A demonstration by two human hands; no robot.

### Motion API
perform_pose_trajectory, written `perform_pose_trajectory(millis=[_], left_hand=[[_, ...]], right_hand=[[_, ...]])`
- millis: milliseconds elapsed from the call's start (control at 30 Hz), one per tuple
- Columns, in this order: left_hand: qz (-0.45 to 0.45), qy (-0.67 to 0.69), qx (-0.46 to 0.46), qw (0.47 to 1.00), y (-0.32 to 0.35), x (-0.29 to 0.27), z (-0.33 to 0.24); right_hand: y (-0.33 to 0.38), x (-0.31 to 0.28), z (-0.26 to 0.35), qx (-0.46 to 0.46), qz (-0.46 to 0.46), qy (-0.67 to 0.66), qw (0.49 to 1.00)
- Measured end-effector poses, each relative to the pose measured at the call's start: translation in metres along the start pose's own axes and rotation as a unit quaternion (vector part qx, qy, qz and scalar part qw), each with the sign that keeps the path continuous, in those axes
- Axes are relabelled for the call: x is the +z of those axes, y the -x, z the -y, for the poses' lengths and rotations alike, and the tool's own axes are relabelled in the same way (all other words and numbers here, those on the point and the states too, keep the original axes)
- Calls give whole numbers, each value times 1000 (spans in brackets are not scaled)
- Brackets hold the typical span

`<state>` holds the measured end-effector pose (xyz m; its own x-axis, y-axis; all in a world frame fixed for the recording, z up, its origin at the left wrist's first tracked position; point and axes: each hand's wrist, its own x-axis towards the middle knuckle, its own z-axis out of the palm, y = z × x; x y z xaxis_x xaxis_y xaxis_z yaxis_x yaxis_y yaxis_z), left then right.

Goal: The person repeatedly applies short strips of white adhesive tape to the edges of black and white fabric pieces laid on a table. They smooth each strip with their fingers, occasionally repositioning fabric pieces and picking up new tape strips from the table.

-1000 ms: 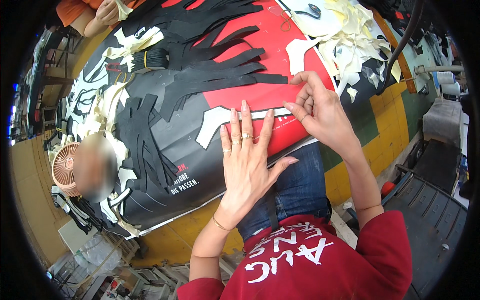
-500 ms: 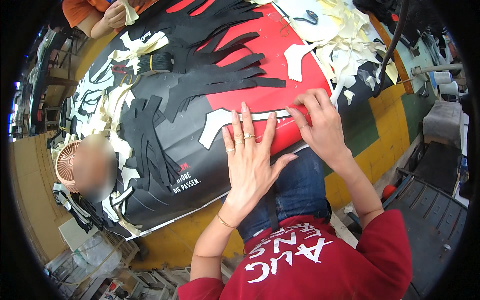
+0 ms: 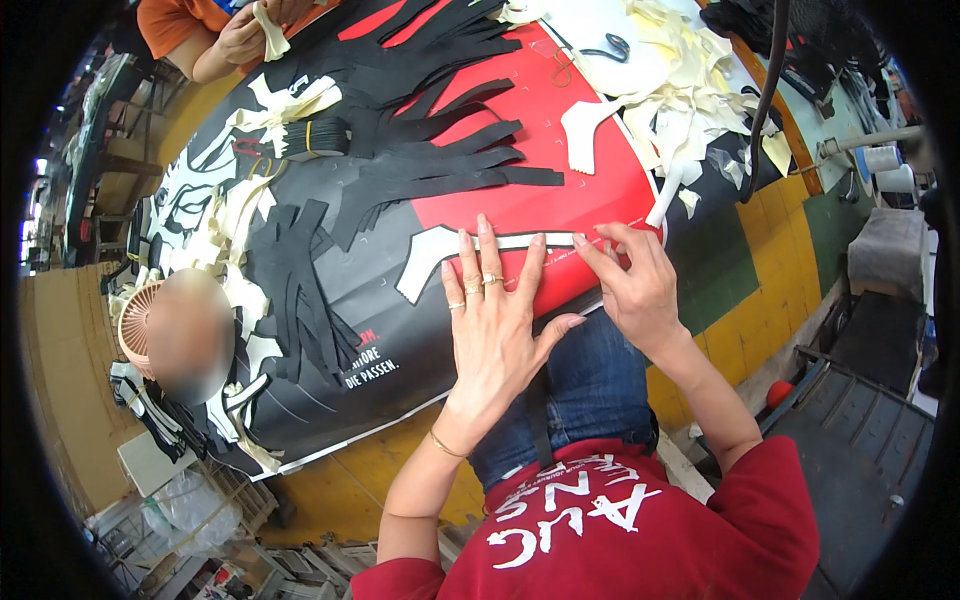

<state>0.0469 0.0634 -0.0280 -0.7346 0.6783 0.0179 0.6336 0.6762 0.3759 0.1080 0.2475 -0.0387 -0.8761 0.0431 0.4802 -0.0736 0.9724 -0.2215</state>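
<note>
Cream strip (image 3: 520, 243) lying flat across the near edge of the red-and-black sheet (image 3: 520, 200) on the bench (image 3: 740, 270), its left end widening into a broad cream tab. Pinned under the left hand (image 3: 495, 320) – fingers spread wide and pressed flat, rings on two of them, a thin bracelet at the wrist. Pinched at its right end by the right hand (image 3: 635, 285), thumb and fingertips pressed together on the strip just beside the sheet's near right corner.

Farther off on the sheet, long black cut strips (image 3: 440, 165) fanned toward the right, and a second heap of black strips (image 3: 295, 275) to the left. Cream offcuts (image 3: 690, 100) piled at the far right – a white foot-shaped piece (image 3: 590, 130) among them. Small round fan (image 3: 135, 320) at the near left edge. Another person's hand (image 3: 245, 35) at the far left, gripping a cream scrap. Blue jeans (image 3: 590, 385) and a red shirt (image 3: 640, 530) nearest of all.
</note>
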Motion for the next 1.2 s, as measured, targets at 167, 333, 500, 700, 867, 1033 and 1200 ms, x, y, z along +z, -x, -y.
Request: perform_pose_trajectory(millis=[167, 333, 500, 700, 867, 1033, 1200], left_hand=[[-7, 1, 3, 1000, 0, 2, 0], [-32, 11, -2, 999, 4, 3, 1], [-121, 36, 48, 991, 8, 13, -7], [-197, 50, 95, 975, -4, 32, -9], [-223, 47, 6, 974, -11, 23, 6], [-221, 24, 14, 975, -12, 6, 15], [-181, 41, 49, 981, -17, 1, 18]], right_hand=[[4, 6, -4, -12, -29, -31, 999], [2, 2, -10, 42, -2, -121, 992], [4, -7, -7, 71, 15, -180, 981], [10, -7, 1, 84, -2, -199, 976], [13, -20, 5, 131, -2, -194, 972], [0, -18, 7, 57, -11, -146, 988], [-11, -9, 11, -41, 50, -44, 997]])
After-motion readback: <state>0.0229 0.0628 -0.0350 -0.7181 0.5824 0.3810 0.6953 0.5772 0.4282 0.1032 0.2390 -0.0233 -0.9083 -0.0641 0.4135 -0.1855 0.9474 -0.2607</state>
